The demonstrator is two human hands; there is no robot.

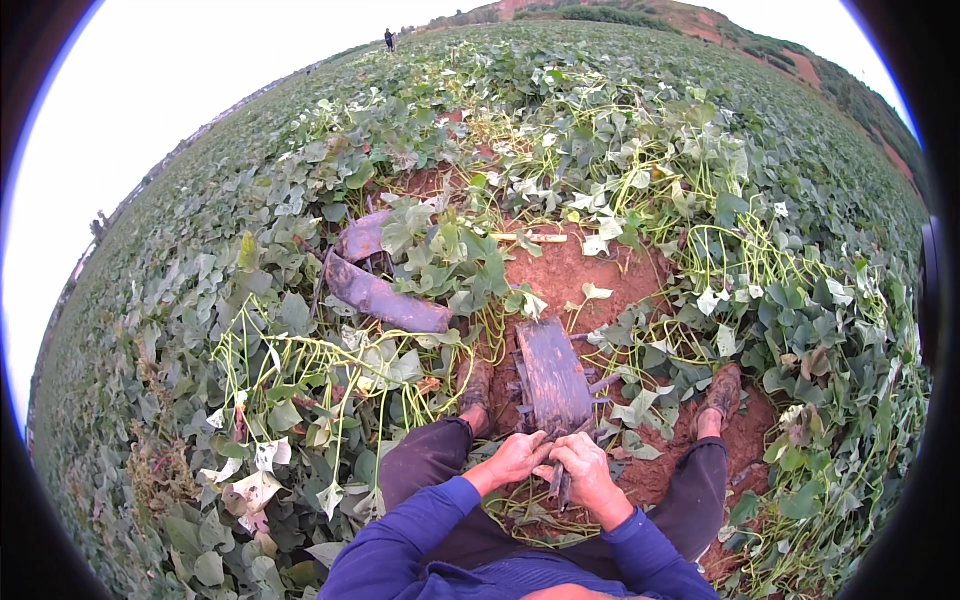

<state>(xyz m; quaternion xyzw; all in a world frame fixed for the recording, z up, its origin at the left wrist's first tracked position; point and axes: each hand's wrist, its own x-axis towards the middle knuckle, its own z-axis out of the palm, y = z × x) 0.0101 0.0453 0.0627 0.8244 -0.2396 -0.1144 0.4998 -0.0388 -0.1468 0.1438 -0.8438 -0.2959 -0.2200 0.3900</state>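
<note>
A broad, mud-smeared purple-grey band [556,375] with short dark crosspieces along its edges lies on the soil between my feet. At its near end, my left hand [513,460] is closed on a thin dark stick-like piece. Right beside it, my right hand [583,470] is closed too, with dark narrow ends [562,492] sticking out below the fingers. Whether these ends are part of the band cannot be seen. Farther left, a similar curved band [385,300] bends among the vines, partly under leaves; any join between the two is hidden.
Leafy vines [760,240] with pale green stems spread all around. Reddish bare soil [590,270] shows ahead of the near band. My muddy left shoe [475,390] and right shoe [722,392] stand either side of it. Far off stands a person [389,40].
</note>
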